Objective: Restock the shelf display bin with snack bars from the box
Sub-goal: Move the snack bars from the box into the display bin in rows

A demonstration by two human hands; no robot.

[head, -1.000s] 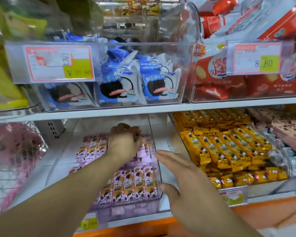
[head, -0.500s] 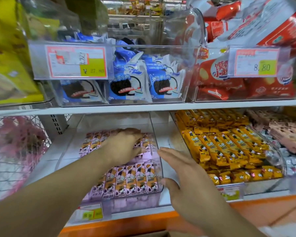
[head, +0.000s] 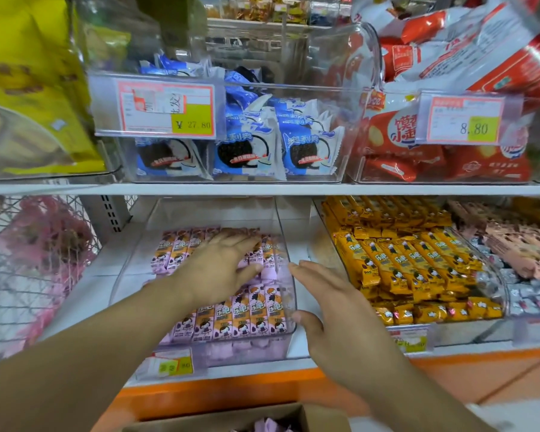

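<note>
A clear display bin (head: pixel 289 294) on the lower shelf holds rows of purple snack bars (head: pixel 242 318). My left hand (head: pixel 223 266) lies flat inside the bin, fingers spread and pressing on the bars in the middle rows. My right hand (head: pixel 334 310) is open just outside the bin's right wall, its thumb touching the wall near the front corner. The cardboard box (head: pixel 309 416) shows at the bottom edge, with a few purple wrappers (head: pixel 268 425) inside it.
A bin of yellow snack bars (head: pixel 409 269) stands right of my right hand. Above, the upper shelf (head: pixel 262 189) carries bins of blue cookie packs (head: pixel 253 145) and red cracker bags (head: pixel 396 141). A wire basket (head: pixel 35 260) with pink goods is at left.
My left hand has gone from curled at the back of the bin to flat with spread fingers on the bars. The view has dropped, and the cardboard box now shows at the bottom.
</note>
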